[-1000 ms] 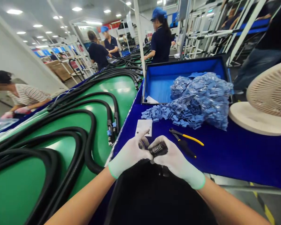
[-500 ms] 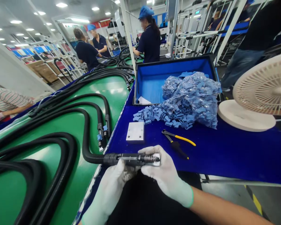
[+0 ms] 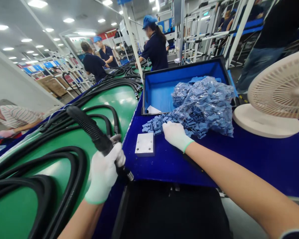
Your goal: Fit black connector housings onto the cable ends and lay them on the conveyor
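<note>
My left hand (image 3: 105,172), in a white glove, is wrapped round the end of a black corrugated cable (image 3: 88,127). The cable's spring-tipped connector (image 3: 128,175) pokes out below my fist at the table's front edge. My right hand (image 3: 174,135), also gloved, reaches forward onto the pile of small blue plastic parts (image 3: 156,123) on the blue table (image 3: 239,159). Its fingers curl down into the pile; what they hold, if anything, is hidden. A clear bag full of the same blue parts (image 3: 204,104) lies just behind.
A white square plate (image 3: 145,144) lies between my hands. An open blue case (image 3: 161,88) stands behind the bag. A white fan (image 3: 276,96) sits at the right. Several black cables (image 3: 52,186) lie on the green conveyor (image 3: 119,96). Other workers stand farther down the line.
My right hand let go of the connector and reached forward to the blue parts. My left hand lifted the cable end and tilted it up to the left.
</note>
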`<state>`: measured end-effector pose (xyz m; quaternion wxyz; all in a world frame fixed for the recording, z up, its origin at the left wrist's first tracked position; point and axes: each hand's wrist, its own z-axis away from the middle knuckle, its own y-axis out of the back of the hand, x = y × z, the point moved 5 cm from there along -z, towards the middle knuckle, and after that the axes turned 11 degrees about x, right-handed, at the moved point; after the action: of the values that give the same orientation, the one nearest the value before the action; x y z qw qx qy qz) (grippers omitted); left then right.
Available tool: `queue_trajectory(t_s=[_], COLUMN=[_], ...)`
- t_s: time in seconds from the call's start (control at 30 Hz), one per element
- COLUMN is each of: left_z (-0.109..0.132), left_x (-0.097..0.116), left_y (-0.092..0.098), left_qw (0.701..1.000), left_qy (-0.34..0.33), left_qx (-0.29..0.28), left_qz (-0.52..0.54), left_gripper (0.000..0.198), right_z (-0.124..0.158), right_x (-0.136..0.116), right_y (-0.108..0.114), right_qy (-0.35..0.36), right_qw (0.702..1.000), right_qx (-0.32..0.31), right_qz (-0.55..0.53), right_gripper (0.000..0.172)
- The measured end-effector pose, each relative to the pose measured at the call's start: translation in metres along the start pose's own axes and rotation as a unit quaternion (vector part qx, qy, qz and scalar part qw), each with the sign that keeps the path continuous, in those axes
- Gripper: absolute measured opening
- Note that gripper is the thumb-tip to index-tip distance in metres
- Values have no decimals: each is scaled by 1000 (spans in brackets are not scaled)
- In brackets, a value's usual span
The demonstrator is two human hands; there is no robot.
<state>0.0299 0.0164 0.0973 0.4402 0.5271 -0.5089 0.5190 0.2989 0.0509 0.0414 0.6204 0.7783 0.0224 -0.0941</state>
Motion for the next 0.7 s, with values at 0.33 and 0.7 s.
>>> queue_trajectory(t_s=[0.33, 0.7], left_z=[-70, -70], left_x=[13, -15], left_y=[-60, -63], left_qw=[986, 986], left_qy=[-162, -148], left_qx=[-35, -9], left_qz=[-18, -80], left_gripper=[31, 33], right_z=[9, 28], right_x=[15, -14], right_y=[-5, 2], right_qy=[56, 178], right_qw=[997, 979], right_qx=[45, -7], right_qz=[-37, -103], right_gripper=[41, 27])
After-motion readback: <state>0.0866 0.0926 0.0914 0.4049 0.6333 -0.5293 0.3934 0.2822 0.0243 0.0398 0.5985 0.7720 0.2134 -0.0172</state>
